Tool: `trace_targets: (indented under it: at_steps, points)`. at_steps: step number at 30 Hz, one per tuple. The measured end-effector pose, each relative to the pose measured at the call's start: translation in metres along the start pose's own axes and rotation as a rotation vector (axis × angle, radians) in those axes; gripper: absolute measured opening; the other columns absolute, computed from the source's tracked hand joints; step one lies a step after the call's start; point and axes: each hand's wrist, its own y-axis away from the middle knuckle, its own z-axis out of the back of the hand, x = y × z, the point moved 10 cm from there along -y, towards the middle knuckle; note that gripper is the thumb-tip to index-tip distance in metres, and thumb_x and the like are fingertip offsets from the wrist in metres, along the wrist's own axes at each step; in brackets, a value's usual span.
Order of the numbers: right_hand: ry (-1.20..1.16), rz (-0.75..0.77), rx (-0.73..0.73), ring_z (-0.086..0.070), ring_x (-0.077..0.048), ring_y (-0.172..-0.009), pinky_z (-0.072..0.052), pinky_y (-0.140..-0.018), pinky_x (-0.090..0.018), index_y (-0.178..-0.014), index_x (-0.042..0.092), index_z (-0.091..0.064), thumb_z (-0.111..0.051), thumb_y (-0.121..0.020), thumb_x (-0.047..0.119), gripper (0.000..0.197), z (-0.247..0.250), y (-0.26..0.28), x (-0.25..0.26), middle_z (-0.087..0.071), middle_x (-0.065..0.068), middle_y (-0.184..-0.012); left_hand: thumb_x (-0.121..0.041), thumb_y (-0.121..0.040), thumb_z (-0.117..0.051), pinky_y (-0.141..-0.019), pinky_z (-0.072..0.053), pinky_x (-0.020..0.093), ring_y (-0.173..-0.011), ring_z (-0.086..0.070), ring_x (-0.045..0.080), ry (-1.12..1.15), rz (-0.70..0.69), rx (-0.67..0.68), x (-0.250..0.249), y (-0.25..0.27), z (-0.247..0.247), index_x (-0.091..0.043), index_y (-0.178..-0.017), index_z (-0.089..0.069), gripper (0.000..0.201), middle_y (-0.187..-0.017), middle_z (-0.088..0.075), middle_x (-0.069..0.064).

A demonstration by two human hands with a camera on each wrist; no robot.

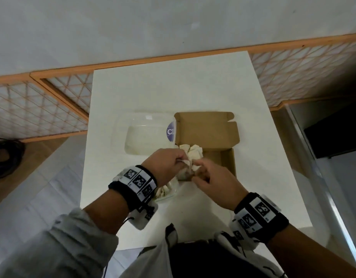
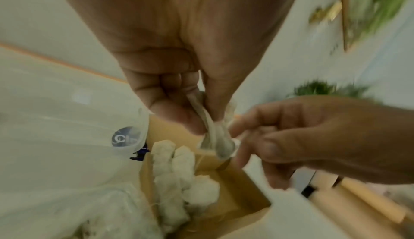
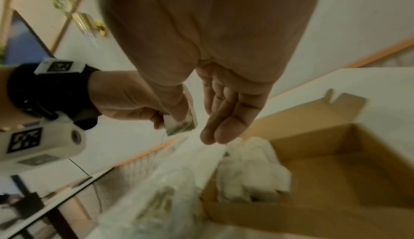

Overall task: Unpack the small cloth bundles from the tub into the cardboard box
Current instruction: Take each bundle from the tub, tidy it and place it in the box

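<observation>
Partly legible: blue sticker [image 2: 126, 136] on lid [image 2: 67, 115], "Cl"; left hand [image 2: 179, 39] pinches bundle [image 2: 216, 141].

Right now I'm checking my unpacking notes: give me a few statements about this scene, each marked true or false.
1. The left hand pinches a cloth bundle. True.
2. The cardboard box is empty. False: several bundles lie in one corner.
3. The tub stands on the box's left. True.
4. The box's lid is shut. False: it stands open.
</observation>
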Motion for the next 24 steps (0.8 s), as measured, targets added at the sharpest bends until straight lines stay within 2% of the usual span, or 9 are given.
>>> trace_targets:
  at_steps: [3, 6, 10, 14, 15, 18, 19, 22, 24]
  points:
    - [0.068, -0.090, -0.051, -0.064, -0.014, -0.105, -0.054, -0.096, -0.031, -0.132, 0.021, -0.060, -0.064, -0.102, 0.029, 0.031, 0.008, 0.001, -0.039, -0.061, 0.004, -0.122, -0.028, -0.105, -0.051, -0.089, -0.049, 0.035, -0.103, -0.065, 0.026, -0.131, 0.003, 0.003, -0.002, -0.040, -0.016, -0.020, -0.114, -0.066, 0.020, -0.111, -0.072, 0.004]
    - [0.148, -0.134, -0.046, -0.063, -0.017, -0.103, -0.055, -0.096, -0.039, -0.125, 0.026, -0.062, -0.061, -0.101, 0.031, 0.025, 0.005, -0.003, -0.070, -0.060, 0.000, -0.122, -0.027, -0.107, -0.048, -0.091, -0.047, 0.033, -0.110, -0.064, 0.027, -0.170, 0.001, 0.067, -0.010, -0.072, -0.044, -0.019, -0.119, -0.066, 0.023, -0.118, -0.070, 0.006]
    - [0.191, -0.198, -0.019, -0.062, -0.023, -0.101, -0.054, -0.095, -0.041, -0.123, 0.023, -0.059, -0.056, -0.103, 0.033, 0.023, -0.004, -0.007, -0.092, -0.057, -0.002, -0.123, -0.024, -0.103, -0.054, -0.100, -0.045, 0.031, -0.120, -0.059, 0.024, -0.264, -0.032, 0.217, -0.014, -0.101, -0.089, -0.019, -0.122, -0.070, 0.025, -0.127, -0.065, 0.006]
    - [0.181, -0.215, -0.018, -0.063, -0.023, -0.102, -0.055, -0.094, -0.041, -0.118, 0.022, -0.057, -0.054, -0.104, 0.034, 0.019, -0.009, -0.010, -0.097, -0.056, -0.001, -0.121, -0.023, -0.101, -0.056, -0.095, -0.048, 0.035, -0.116, -0.062, 0.026, -0.433, -0.081, 0.322, -0.011, -0.113, -0.119, -0.014, -0.111, -0.076, 0.024, -0.119, -0.068, 0.007]
    - [0.172, -0.216, -0.015, -0.063, -0.022, -0.100, -0.055, -0.093, -0.040, -0.118, 0.023, -0.058, -0.053, -0.104, 0.034, 0.018, -0.010, -0.010, -0.097, -0.056, 0.000, -0.120, -0.025, -0.100, -0.056, -0.097, -0.048, 0.038, -0.118, -0.061, 0.028, -0.479, -0.115, 0.327, -0.012, -0.114, -0.125, -0.015, -0.107, -0.077, 0.024, -0.116, -0.069, 0.007]
    - [0.155, -0.204, -0.003, -0.060, -0.020, -0.096, -0.053, -0.091, -0.035, -0.117, 0.022, -0.058, -0.053, -0.105, 0.031, 0.017, -0.011, -0.012, -0.098, -0.054, 0.002, -0.115, -0.036, -0.095, -0.056, -0.094, -0.051, 0.045, -0.105, -0.063, 0.032, -0.607, -0.119, 0.327, -0.009, -0.118, -0.134, -0.027, -0.080, -0.070, 0.022, -0.082, -0.055, -0.001]
    - [0.160, -0.205, 0.009, -0.060, -0.020, -0.097, -0.052, -0.090, -0.034, -0.118, 0.021, -0.058, -0.053, -0.105, 0.030, 0.017, -0.013, -0.012, -0.098, -0.053, 0.002, -0.116, -0.036, -0.095, -0.057, -0.093, -0.052, 0.044, -0.102, -0.063, 0.030, -0.622, -0.100, 0.320, -0.006, -0.119, -0.135, -0.027, -0.083, -0.072, 0.021, -0.081, -0.052, -0.001]
    - [0.186, -0.203, 0.037, -0.063, -0.023, -0.101, -0.052, -0.091, -0.036, -0.121, 0.019, -0.060, -0.052, -0.105, 0.031, 0.022, -0.018, -0.013, -0.099, -0.055, -0.001, -0.119, -0.032, -0.094, -0.062, -0.091, -0.057, 0.041, -0.102, -0.068, 0.027, -0.576, -0.079, 0.283, -0.002, -0.123, -0.132, -0.026, -0.098, -0.076, 0.016, -0.101, -0.070, 0.002]
    - [0.198, -0.204, 0.054, -0.064, -0.024, -0.102, -0.052, -0.091, -0.038, -0.123, 0.020, -0.062, -0.052, -0.104, 0.032, 0.024, -0.021, -0.014, -0.101, -0.056, -0.002, -0.119, -0.031, -0.088, -0.068, -0.088, -0.057, 0.038, -0.097, -0.067, 0.021, -0.547, -0.072, 0.244, 0.002, -0.126, -0.122, -0.027, -0.092, -0.076, 0.010, -0.103, -0.071, 0.000]
